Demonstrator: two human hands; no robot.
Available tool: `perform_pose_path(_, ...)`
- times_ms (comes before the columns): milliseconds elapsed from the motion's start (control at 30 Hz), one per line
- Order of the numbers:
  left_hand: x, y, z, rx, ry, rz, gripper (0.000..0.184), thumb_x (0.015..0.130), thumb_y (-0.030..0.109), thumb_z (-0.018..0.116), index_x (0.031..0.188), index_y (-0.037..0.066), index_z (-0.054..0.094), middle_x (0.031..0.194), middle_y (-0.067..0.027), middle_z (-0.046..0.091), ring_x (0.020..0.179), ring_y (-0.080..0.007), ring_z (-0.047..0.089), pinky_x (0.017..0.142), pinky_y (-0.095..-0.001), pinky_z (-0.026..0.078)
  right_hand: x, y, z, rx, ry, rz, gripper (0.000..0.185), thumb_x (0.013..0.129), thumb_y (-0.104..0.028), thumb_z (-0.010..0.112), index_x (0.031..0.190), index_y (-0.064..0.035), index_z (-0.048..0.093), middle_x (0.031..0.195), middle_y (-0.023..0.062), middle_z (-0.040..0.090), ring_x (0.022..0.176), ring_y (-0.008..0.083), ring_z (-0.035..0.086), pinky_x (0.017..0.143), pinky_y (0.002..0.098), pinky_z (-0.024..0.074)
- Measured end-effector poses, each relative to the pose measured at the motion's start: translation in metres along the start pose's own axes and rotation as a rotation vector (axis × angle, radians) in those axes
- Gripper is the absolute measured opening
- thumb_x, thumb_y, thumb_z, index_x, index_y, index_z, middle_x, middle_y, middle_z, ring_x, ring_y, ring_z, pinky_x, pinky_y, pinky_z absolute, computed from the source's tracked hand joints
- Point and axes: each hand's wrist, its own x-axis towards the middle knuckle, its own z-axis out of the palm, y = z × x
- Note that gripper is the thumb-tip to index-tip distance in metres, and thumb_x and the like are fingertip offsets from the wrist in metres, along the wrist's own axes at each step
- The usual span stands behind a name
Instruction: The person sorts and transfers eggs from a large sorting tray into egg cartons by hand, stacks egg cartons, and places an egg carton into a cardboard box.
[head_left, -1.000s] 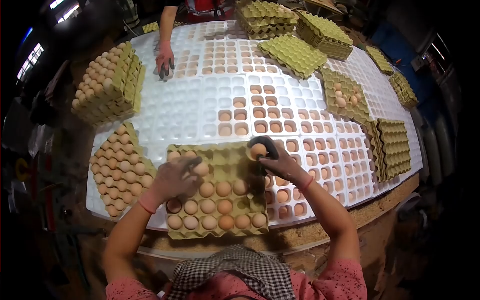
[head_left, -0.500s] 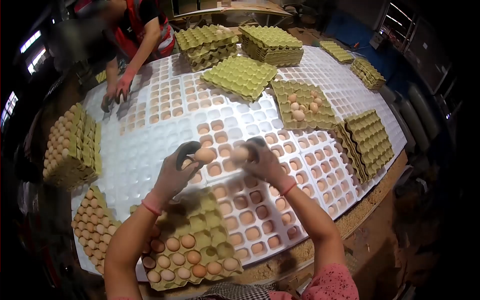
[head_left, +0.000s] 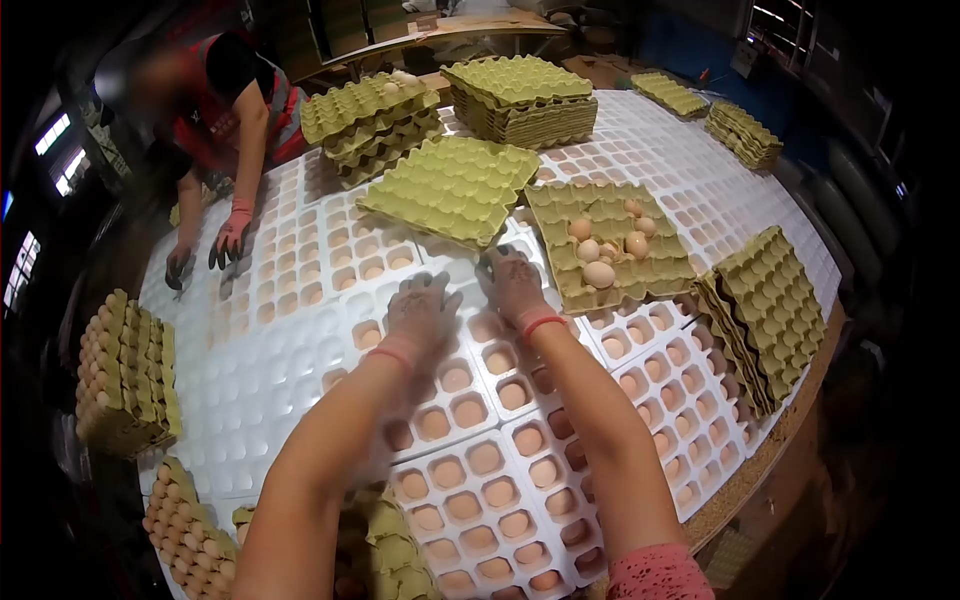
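Note:
My left hand (head_left: 422,312), in a thin glove with a pink cuff, reaches palm down over the white foam tray (head_left: 345,302), its fingers spread. Beside it, my right hand (head_left: 514,287) bends its dark-tipped fingers down toward the foam cells, close to the near edge of a tilted green egg tray (head_left: 450,190). Whatever those fingers hold is hidden beneath them. Under and in front of my wrists, brown eggs (head_left: 468,410) sit one to a cell in the foam. My left forearm covers much of a pulp egg tray (head_left: 395,545) at the front.
Stacked egg trays (head_left: 520,100) stand at the back. A pulp tray holding several loose eggs (head_left: 598,274) lies right of my hands, with upright trays (head_left: 765,310) beyond. Filled egg trays (head_left: 125,375) are piled at left. Across the table a co-worker's gloved hand (head_left: 232,235) touches the foam.
Both hands have moved forward from the near foam cells, and the eggs seen in them are out of sight. My left fingers have spread. The view has shifted, and the co-worker's hands have separated.

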Motion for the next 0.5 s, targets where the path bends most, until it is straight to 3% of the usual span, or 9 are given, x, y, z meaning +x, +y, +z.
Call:
perform_pose_path(33,-0.001,0.004,-0.003,0.075,-0.202,-0.042,0.054,0.089,0.042,0.059,0.135,0.015,0.050,0.131,-0.0155,0.053,0.117,-0.0371,0.052,0.100,-0.0450,0.043,-0.014,-0.001,0.007,-0.131,-0.113,-0.018,0.036,0.087,-0.025,0.061,0.119,-0.0091,0.059,0.116,0.0151,0.056,0.113,0.0360,0.051,0.097,0.0468,0.0414)
perform_pose_path(100,-0.016,-0.002,-0.003,0.025,-0.067,0.019,0.059,0.087,0.042,0.061,0.139,0.015,0.047,0.135,-0.0158,0.049,0.120,-0.0374,0.050,0.102,-0.0459,0.042,-0.022,0.004,0.018,-0.081,-0.002,-0.138,0.039,0.084,-0.022,0.060,0.122,-0.0105,0.057,0.120,0.0157,0.053,0.118,0.0370,0.047,0.101,0.0523,0.0346)
perform_pose_path(133,-0.025,-0.009,-0.007,-0.022,0.002,0.067,0.060,0.086,0.039,0.063,0.138,0.014,0.047,0.134,-0.0165,0.049,0.121,-0.0376,0.049,0.103,-0.0455,0.041,-0.022,0.003,0.009,-0.171,-0.030,-0.142,0.047,0.085,-0.025,0.058,0.130,-0.0107,0.053,0.131,0.0176,0.050,0.128,0.0373,0.042,0.110,0.0537,0.0264)
perform_pose_path(167,-0.037,-0.019,-0.013,-0.092,0.015,0.103,0.057,0.084,0.031,0.067,0.135,0.011,0.050,0.133,-0.0166,0.049,0.119,-0.0375,0.050,0.102,-0.0441,0.042,-0.027,0.005,-0.002,-0.175,-0.030,-0.144,0.047,0.085,-0.025,0.058,0.130,-0.0107,0.053,0.131,0.0176,0.050,0.128,0.0373,0.042,0.110,0.0537,0.0264)
perform_pose_path(233,-0.068,-0.040,-0.033,-0.155,-0.008,0.171,0.053,0.083,0.023,0.069,0.132,0.010,0.052,0.131,-0.0170,0.050,0.118,-0.0374,0.051,0.102,-0.0426,0.043,-0.045,0.014,-0.031,-0.531,-0.030,-0.149,0.052,0.087,-0.028,0.053,0.136,-0.0114,0.050,0.146,0.0186,0.041,0.140,0.0366,0.031,0.118,0.0537,0.0122)
perform_pose_path(300,-0.109,-0.054,-0.062,-0.272,-0.041,0.149,0.050,0.084,0.021,0.069,0.130,0.009,0.054,0.131,-0.0175,0.050,0.118,-0.0369,0.052,0.103,-0.0422,0.042,-0.050,0.044,-0.050,-0.806,-0.310,-0.017,0.055,0.090,-0.031,0.047,0.142,-0.0150,0.046,0.154,0.0168,0.032,0.146,0.0351,0.020,0.119,0.0544,0.0006)
perform_pose_path(367,-0.156,-0.068,-0.097,-0.302,-0.063,0.132,0.048,0.084,0.011,0.068,0.131,0.008,0.055,0.134,-0.0161,0.050,0.120,-0.0343,0.053,0.099,-0.0407,0.046,-0.063,0.041,-0.084,-0.750,-0.428,-0.009,0.052,0.092,-0.032,0.044,0.142,-0.0178,0.047,0.154,0.0147,0.033,0.146,0.0349,0.021,0.118,0.0567,0.0016)
perform_pose_path(433,-0.208,-0.081,-0.127,-0.384,-0.024,0.048,0.052,0.083,0.002,0.067,0.133,0.008,0.054,0.136,-0.0144,0.049,0.119,-0.0300,0.054,0.095,-0.0378,0.049,-0.077,0.066,-0.078,-0.778,-0.349,-0.036,0.049,0.093,-0.038,0.045,0.139,-0.0230,0.050,0.153,0.0141,0.034,0.144,0.0379,0.022,0.118,0.0570,0.0048)
perform_pose_path(500,-0.261,-0.086,-0.165,-0.518,-0.005,-0.105,0.051,0.083,0.007,0.068,0.132,0.007,0.054,0.135,-0.0150,0.050,0.121,-0.0311,0.053,0.095,-0.0375,0.048,-0.100,0.075,-0.084,-0.766,-0.305,-0.098,0.049,0.091,-0.039,0.050,0.137,-0.0232,0.052,0.151,0.0150,0.035,0.142,0.0401,0.025,0.117,0.0582,0.0088)
